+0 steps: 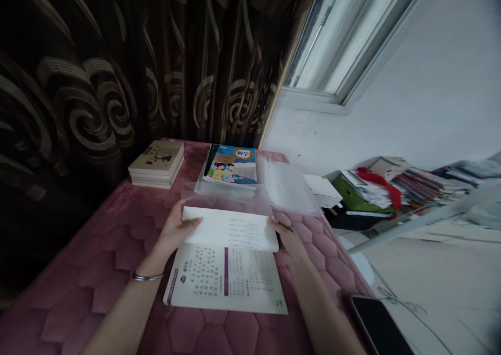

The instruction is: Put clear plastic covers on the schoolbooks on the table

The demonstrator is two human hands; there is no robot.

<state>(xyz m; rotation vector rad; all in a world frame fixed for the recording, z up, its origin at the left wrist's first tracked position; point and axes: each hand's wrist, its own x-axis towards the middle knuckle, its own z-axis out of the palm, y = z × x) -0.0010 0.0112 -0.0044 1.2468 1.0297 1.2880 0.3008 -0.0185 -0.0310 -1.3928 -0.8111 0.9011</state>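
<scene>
A thin printed booklet (230, 276) lies open on the pink quilted surface, its lower page covered in print with a purple bar. My left hand (176, 232) grips the left side of its raised upper part, thumb resting on the white page. At the opposite edge, my right hand (287, 237) pinches the same page, thumb on top. Fingers of both hands are partly hidden beneath the paper. Just beyond the booklet, a clear plastic sheet (250, 205) lies near a stack topped by a blue mathematics textbook (237, 166).
A stack of tan books (158, 162) stands at the back left by the dark curtain (156, 57). Clear plastic covers (289, 185) lie right of the textbook. A phone (379, 323) rests at the lower right. Piled papers and a green bag (356, 196) sit beyond the right edge.
</scene>
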